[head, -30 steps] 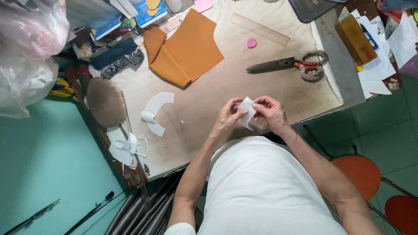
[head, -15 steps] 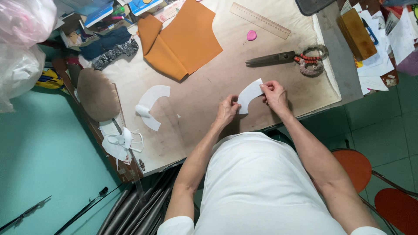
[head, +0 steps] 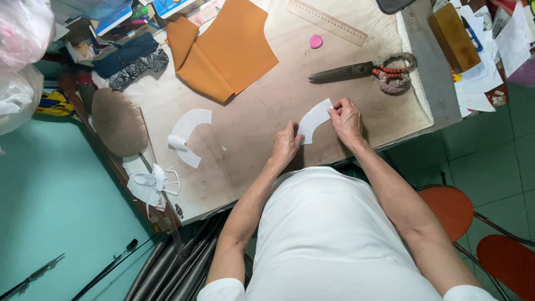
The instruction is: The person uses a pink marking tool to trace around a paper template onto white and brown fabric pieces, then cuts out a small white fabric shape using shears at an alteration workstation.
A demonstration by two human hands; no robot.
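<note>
White and curved, a small piece of paper or interfacing [head: 313,119] was held flat on the brown worktable [head: 262,117], near its front edge and just before the person's body. Its upper end was pinched between the fingers of the right hand [head: 347,121], while its lower end was pressed down under the fingertips of the left hand [head: 285,146]; neither hand was spread wide. Beyond the right hand, large dark scissors [head: 362,71] with wrapped handles were laid on the table, and a pink chalk disc [head: 316,41] and a pale ruler [head: 326,22] were seen farther back. Folded orange fabric [head: 225,53] was spread toward the far left, and a second white curved piece [head: 188,135], one end curled, was lying well apart from the hands. A brown padded ham [head: 117,121] and a white face mask [head: 149,183] were placed at the left edge. Plastic bags [head: 19,61] were seen at the far left, their contents blurred and not to be made out. A yellowish box [head: 452,36] was set at the right among loose papers [head: 501,39]; what it contained could not be told.
</note>
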